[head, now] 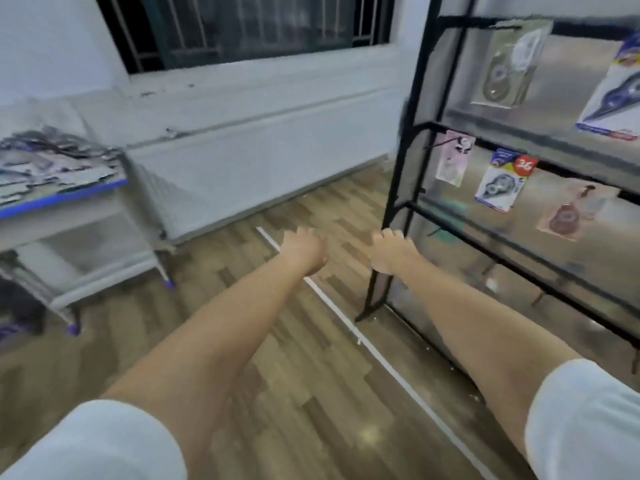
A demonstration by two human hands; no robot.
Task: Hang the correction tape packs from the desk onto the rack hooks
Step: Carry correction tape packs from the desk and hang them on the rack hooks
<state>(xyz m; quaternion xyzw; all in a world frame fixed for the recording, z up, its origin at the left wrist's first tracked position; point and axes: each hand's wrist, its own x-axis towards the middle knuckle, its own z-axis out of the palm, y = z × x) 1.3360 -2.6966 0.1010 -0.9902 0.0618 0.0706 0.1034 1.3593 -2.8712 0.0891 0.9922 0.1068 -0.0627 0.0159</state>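
A heap of correction tape packs (52, 161) lies on the white desk (69, 216) at the left. The black rack (415, 133) stands at the right, with several packs hanging from its hooks: a clear one (505, 67), a blue one (613, 95), a pink one (452, 157), a blue-and-white one (502, 180) and a brownish one (571, 213). My left hand (303, 249) and my right hand (391, 252) stretch forward over the floor between desk and rack. Both hold nothing, their fingers loosely curled downward. The picture is blurred.
Wooden floor (294, 358) with a white strip (346, 327) runs between desk and rack. A white wall and a dark barred window (242, 26) lie ahead. The rack's foot (370, 306) stands just below my right hand.
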